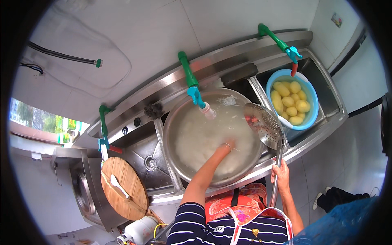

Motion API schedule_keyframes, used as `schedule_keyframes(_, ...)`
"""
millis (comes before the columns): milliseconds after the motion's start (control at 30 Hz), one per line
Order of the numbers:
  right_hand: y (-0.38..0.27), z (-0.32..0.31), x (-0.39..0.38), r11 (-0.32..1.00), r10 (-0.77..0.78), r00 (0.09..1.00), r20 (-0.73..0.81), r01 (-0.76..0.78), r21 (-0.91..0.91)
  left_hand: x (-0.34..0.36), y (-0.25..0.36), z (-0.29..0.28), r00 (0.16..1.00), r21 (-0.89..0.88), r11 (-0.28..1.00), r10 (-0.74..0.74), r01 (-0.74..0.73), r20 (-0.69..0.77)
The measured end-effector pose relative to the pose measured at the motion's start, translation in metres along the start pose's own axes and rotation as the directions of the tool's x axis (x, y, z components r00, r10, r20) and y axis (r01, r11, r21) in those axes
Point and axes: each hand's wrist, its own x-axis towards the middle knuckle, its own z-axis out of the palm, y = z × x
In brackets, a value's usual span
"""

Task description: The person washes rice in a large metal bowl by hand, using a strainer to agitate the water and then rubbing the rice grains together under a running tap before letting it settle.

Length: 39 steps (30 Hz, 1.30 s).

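A large round metal basin (166,141) full of cloudy water sits across the sinks. Into that water reaches my left hand (229,144); its fingers are under the surface and hidden. My right hand (281,176) is closed round the long handle of a perforated metal skimmer (271,127). The skimmer's bowl is at the basin's right rim, with some small reddish bits in its left part. A tap with a turquoise handle (196,96) hangs over the basin, its pale spout just above the water. Some whitish foam or scraps (228,100) float near the far side.
At the right, a blue tub (313,110) of peeled potatoes (290,100) stands in a sink under another tap (293,55). On the left, a round wooden board (134,192) carries a white utensil (118,185). A dark scouring pad (154,110) lies on the back ledge. Another person's dark-clothed leg (339,200) shows at right.
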Motion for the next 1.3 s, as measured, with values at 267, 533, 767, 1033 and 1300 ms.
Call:
schedule_keyframes(267, -0.003, 0.005, 0.002, 1.0, 0.003, 1.0, 0.022, -0.004, 0.016, -0.073, 0.023, -0.068, 0.805, -0.239, 0.81, 0.404, -0.535, -0.434)
schedule_keyframes(533, -0.01, 0.002, 0.003, 0.997, 0.033, 0.999, 0.024, -0.035, 0.072, -0.086, 0.074, -0.061, 0.964, 0.0, 0.964, 0.265, -0.265, 0.007)
schedule_keyframes(767, -0.016, 0.017, 0.01, 0.983, 0.121, 0.984, 0.128, -0.136, 0.124, -0.027, 0.027, 0.018, 0.947, 0.24, 0.932, 0.304, -0.272, -0.108)
schedule_keyframes(1033, -0.028, 0.028, 0.031, 0.877, 0.423, 0.849, 0.318, -0.471, 0.092, -0.076, 0.044, -0.054, 0.746, -0.242, 0.839, 0.256, -0.487, -0.615)
schedule_keyframes(1300, -0.025, 0.047, 0.055, 0.353, 0.455, 0.479, 0.751, -0.871, 0.342, -0.103, -0.009, -0.061, 0.827, 0.035, 0.957, 0.268, -0.29, -0.494)
